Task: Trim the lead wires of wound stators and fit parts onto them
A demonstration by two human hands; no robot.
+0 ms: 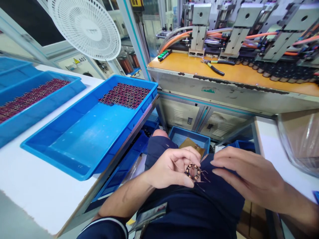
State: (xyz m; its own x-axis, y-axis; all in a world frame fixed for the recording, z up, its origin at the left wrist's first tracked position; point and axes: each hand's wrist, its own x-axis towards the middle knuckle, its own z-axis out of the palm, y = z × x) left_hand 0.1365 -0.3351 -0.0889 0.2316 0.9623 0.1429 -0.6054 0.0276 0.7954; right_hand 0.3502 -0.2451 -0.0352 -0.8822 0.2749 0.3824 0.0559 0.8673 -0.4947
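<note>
My left hand (174, 167) is closed around a small ring-shaped wound stator (187, 172), holding it by its edge between thumb and fingers above my lap. Copper coils sit around the ring, and its centre is open. Several thin loose copper wire ends (204, 176) stick out on its right side, and another rises near my left fingers. Just to the right of these wires is my right hand (251, 176), with its fingers stretched out and a gap between thumb and forefinger. It appears to hold nothing.
A blue tray (74, 132) with rows of similar parts stands on the white table at left, beside a fuller tray (45, 99). A white fan (86, 30) stands behind. Pliers (215, 68) lie on the orange machine bench ahead. A low blue bin (203, 136) is beyond my knees.
</note>
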